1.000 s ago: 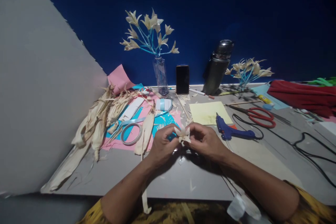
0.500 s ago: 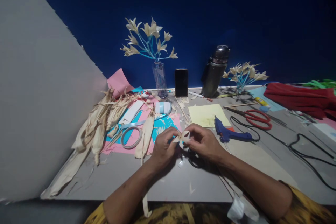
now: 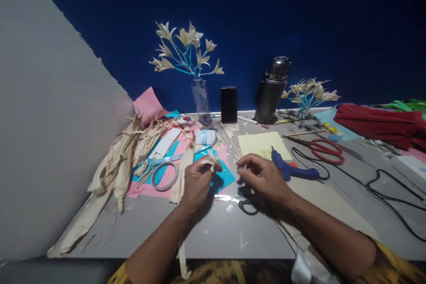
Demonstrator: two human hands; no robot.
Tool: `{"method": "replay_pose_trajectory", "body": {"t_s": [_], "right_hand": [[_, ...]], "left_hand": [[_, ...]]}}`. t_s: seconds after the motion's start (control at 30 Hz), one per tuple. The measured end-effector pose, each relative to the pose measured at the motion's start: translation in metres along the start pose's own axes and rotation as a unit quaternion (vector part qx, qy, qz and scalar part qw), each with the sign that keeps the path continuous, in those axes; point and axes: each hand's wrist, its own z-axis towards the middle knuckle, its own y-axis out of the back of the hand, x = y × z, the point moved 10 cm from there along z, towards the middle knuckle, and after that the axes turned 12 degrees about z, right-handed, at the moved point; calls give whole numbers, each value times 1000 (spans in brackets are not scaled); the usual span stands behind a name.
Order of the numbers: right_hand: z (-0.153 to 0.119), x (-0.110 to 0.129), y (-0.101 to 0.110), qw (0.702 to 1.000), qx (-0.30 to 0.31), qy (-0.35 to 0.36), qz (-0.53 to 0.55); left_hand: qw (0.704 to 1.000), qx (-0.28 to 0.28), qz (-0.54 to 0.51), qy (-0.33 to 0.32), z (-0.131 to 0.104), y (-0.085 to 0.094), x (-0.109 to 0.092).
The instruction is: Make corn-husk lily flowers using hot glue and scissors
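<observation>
My left hand (image 3: 196, 184) is closed in a pinch on a small cream husk flower (image 3: 212, 162), held above the blue and pink paper. Its petals stick up past my fingertips. A short gap to the right, my right hand (image 3: 262, 178) has its fingers loosely bent and apart, with nothing visible between them. Below and between the hands, black-handled scissors (image 3: 248, 206) lie on the table, their blades pointing left. Beside my right hand rests a blue glue gun (image 3: 293, 169), near a pale yellow paper (image 3: 259, 144).
Dried husks (image 3: 120, 168) and a tape roll (image 3: 165, 176) lie at left. A glass bottle (image 3: 201, 102) of husk flowers, a phone (image 3: 229, 105) and a dark flask (image 3: 273, 91) stand along the wall. Red-handled scissors (image 3: 328, 151), a black cord (image 3: 382, 188) and a red cloth (image 3: 379, 124) are at right.
My right hand has let go of the husk flower and the hands have moved apart. The flower has shifted left with my left hand, uncovering the black-handled scissors.
</observation>
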Motion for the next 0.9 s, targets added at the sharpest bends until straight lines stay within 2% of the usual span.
{"method": "replay_pose_trajectory", "body": {"t_s": [0.13, 0.27, 0.4, 0.53, 0.6, 0.73, 0.83, 0.9], "right_hand": [[9, 10, 44, 993, -116, 26, -14], [19, 20, 78, 981, -171, 63, -63], [22, 23, 100, 971, -213, 79, -74], [20, 35, 111, 960, -238, 113, -94], [16, 46, 121, 951, -261, 130, -100], [-2, 74, 158, 927, -326, 171, -70], [-28, 100, 184, 904, -369, 207, -57], [-47, 114, 192, 892, -385, 230, -55]], "left_hand": [[993, -44, -82, 78, 8, 11, 19], [991, -42, -96, 78, 7, 13, 16], [995, -9, -80, 66, 6, 9, 14], [992, -17, -110, 61, 12, 15, 18], [989, -29, -132, 56, 17, 23, 13], [987, -35, -157, 13, 26, 43, -15], [980, -34, -192, -38, 33, 58, -36], [975, -14, -220, -40, 38, 59, -41]]}}
